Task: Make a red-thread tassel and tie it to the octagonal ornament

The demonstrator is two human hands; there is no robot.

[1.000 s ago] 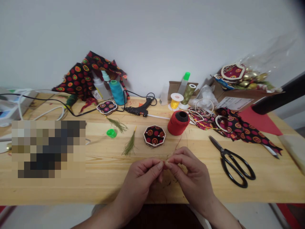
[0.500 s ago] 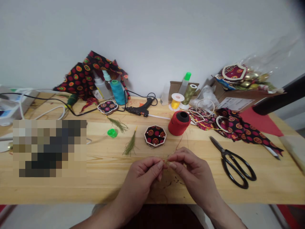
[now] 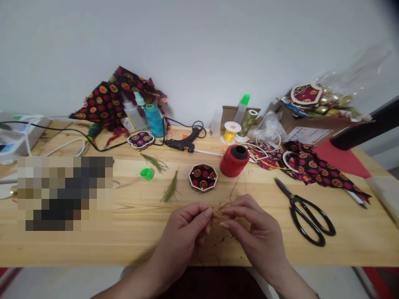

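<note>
Near the table's front edge, my left hand [image 3: 190, 226] pinches a thin red thread [image 3: 222, 205] between thumb and forefinger. Just to the right, my right hand [image 3: 255, 226] has its thumb apart from its fingers, with loops of the thread by the fingertips. A strand of it rises toward the red spool [image 3: 233, 161] behind my hands. Beyond my fingers lies an octagonal fabric-covered piece [image 3: 203, 177] with a pale rim. Two olive tassels [image 3: 170, 187] lie to its left. Dark scraps of thread are scattered under my hands.
Black-handled scissors [image 3: 307, 216] lie to the right. A glue gun [image 3: 183, 142], a teal spool [image 3: 154, 120] and a yellow thread spool [image 3: 230, 133] are along the back. A green cap [image 3: 146, 173] is at left. A cardboard box [image 3: 311, 128] and patterned cloth [image 3: 333, 170] occupy the right.
My right thumb and fingers have parted and drawn slightly right, away from my left fingertips. My left hand keeps its pinch in nearly the same place.
</note>
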